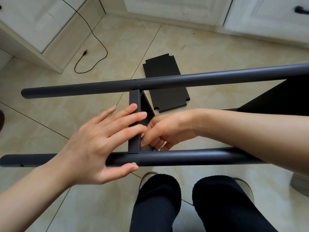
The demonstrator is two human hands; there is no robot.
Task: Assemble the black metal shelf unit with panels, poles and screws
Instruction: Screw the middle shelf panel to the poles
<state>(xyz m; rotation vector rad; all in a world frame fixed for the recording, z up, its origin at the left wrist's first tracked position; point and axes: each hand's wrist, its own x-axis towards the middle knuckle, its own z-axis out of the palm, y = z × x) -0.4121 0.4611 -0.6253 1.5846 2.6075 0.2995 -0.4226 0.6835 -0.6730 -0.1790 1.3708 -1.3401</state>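
Partly built shelf unit lying on its side over the tiled floor point(217, 52). Two black poles horizontal: far pole point(167, 80), near pole point(184, 158), with a mounted panel point(134, 124) edge-on between them. Left hand point(100, 141) spread flat, straight fingers pressing the panel edge, thumb against the near pole beside a screw head point(133, 163); grip open. Right hand point(164, 129) behind the panel, fingers curled; contents of grip cannot be told. Spare panel point(165, 82) flat on floor beyond. Black cable point(93, 33) near white cabinets point(33, 27).

A single head-worn wide-angle view looks steeply down, close over the hands point(93, 141) and floor point(209, 52)
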